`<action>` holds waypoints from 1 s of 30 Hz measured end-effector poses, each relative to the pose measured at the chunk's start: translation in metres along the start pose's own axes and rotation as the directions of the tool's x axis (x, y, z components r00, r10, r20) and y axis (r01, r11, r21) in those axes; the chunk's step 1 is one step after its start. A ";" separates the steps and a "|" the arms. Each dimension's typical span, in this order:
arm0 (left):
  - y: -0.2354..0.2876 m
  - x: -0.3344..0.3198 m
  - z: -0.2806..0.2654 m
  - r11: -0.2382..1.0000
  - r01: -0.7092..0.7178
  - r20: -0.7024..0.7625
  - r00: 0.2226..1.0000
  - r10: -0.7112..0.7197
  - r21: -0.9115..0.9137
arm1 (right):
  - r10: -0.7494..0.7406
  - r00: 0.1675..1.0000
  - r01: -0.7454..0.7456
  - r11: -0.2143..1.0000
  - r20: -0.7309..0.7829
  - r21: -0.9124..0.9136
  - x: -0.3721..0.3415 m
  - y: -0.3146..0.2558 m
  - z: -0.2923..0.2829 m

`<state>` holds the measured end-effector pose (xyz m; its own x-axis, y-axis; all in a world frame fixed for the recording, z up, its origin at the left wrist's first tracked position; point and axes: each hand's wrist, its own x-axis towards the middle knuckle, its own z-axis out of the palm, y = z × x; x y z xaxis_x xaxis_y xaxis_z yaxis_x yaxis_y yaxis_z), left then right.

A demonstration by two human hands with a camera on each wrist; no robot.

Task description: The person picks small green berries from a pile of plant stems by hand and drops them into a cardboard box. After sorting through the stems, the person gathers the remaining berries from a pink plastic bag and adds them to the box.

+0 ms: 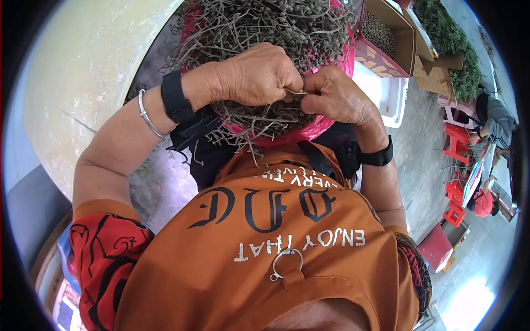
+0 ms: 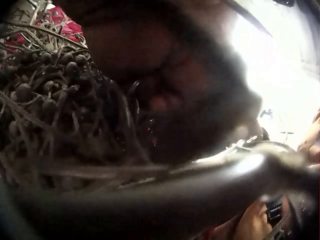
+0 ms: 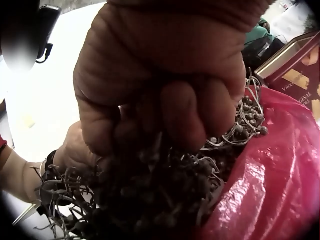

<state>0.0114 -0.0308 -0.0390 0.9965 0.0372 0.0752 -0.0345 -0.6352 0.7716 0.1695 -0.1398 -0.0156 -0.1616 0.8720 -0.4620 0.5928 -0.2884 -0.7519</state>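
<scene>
The left hand (image 1: 256,74) and right hand (image 1: 341,98) pinched a thin, pale, slightly curved stem (image 1: 295,92) above a tangled heap (image 1: 259,27) of grey-brown, round-tipped stalks in a pink plastic bag (image 1: 312,131).

The left hand (image 2: 170,65), deep in shadow, shows beside tangled stems (image 2: 25,117) with small round heads (image 2: 23,91); I spot pink plastic (image 2: 73,31) behind, and a blurred shiny band (image 2: 235,175) below.
</scene>
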 end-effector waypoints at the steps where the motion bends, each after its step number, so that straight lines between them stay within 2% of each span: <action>1: 0.000 0.001 0.000 1.000 -0.001 0.023 1.000 0.001 -0.015 | 0.016 0.999 -0.015 1.000 0.037 -0.020 0.001 -0.001 -0.002; 3: 0.000 0.002 0.000 1.000 -0.005 0.039 0.999 0.006 -0.024 | 0.033 0.997 -0.030 0.999 0.072 -0.038 0.002 -0.003 -0.003; 6: -0.004 -0.002 -0.002 0.999 -0.010 0.077 0.997 0.014 -0.050 | -0.114 0.993 0.114 0.977 0.008 -0.183 0.004 -0.006 0.006; 7: -0.006 -0.002 -0.004 0.999 -0.020 0.111 0.994 0.025 -0.045 | -0.114 0.993 0.113 0.977 0.006 -0.180 0.005 -0.005 0.008; 8: -0.007 -0.002 -0.007 0.999 -0.029 0.144 0.989 0.035 -0.040 | -0.204 0.978 0.179 0.928 -0.043 -0.326 0.007 -0.002 0.011; 10: -0.009 -0.003 -0.011 0.999 -0.041 0.183 0.982 0.047 -0.036 | -0.389 0.916 0.255 0.757 -0.101 -0.601 0.009 0.006 0.017; 11: -0.012 -0.004 -0.013 0.996 -0.038 0.173 0.983 0.052 -0.084 | -0.387 0.916 0.251 0.759 -0.106 -0.601 0.007 0.013 0.017; 14: -0.015 -0.006 -0.015 0.984 -0.028 0.145 0.988 0.054 -0.178 | -0.562 0.776 0.279 0.713 -0.286 -0.644 -0.002 0.031 0.010; 15: -0.014 -0.006 -0.014 0.983 0.035 0.120 0.993 -0.013 -0.180 | -0.560 0.777 0.279 0.714 -0.286 -0.642 -0.004 0.028 0.010; 16: -0.012 -0.005 -0.012 0.978 0.095 0.099 0.992 -0.078 -0.186 | -0.387 0.835 0.274 0.909 -0.391 -0.314 -0.009 0.026 0.007; 17: -0.011 -0.002 -0.012 0.971 0.149 0.077 0.988 -0.137 -0.186 | -0.190 0.883 0.235 0.970 -0.429 0.054 -0.014 0.022 0.003; 18: -0.009 -0.001 -0.012 0.973 0.142 0.082 0.988 -0.129 -0.182 | 0.006 0.920 0.172 0.893 -0.393 0.416 -0.016 0.018 0.002; 19: -0.009 -0.002 -0.012 0.967 0.167 0.073 0.985 -0.156 -0.194 | 0.009 0.917 0.173 0.892 -0.399 0.418 -0.016 0.016 0.005; 22: -0.007 -0.002 -0.012 0.952 0.220 0.048 0.975 -0.215 -0.212 | 0.126 0.968 0.111 0.562 -0.218 0.820 -0.012 0.013 0.011; 25: -0.009 -0.004 -0.007 0.982 0.108 -0.038 0.993 -0.115 -0.152 | 0.109 0.974 0.106 0.562 -0.200 0.821 -0.006 0.018 0.017; 27: -0.009 -0.004 -0.006 0.989 0.104 -0.048 0.993 -0.110 -0.107 | 0.102 0.976 0.103 0.564 -0.192 0.820 -0.001 0.019 0.017; 28: -0.008 -0.003 -0.006 0.993 0.099 -0.053 0.993 -0.102 -0.062 | 0.034 0.972 0.123 0.772 -0.234 0.624 0.003 0.017 0.017; 29: -0.008 -0.002 -0.005 0.996 0.093 -0.057 0.994 -0.093 -0.016 | -0.042 0.966 0.139 0.916 -0.256 0.377 0.007 0.015 0.017; 30: -0.009 -0.002 -0.005 0.996 0.089 -0.059 0.994 -0.089 -0.015 | -0.120 0.959 0.150 0.984 -0.255 0.098 0.010 0.014 0.017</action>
<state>0.0094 -0.0213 -0.0434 0.9894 0.1390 0.0429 0.0527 -0.6176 0.7847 0.1623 -0.1420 -0.0384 -0.0254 0.9722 -0.2328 0.4818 -0.1921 -0.8550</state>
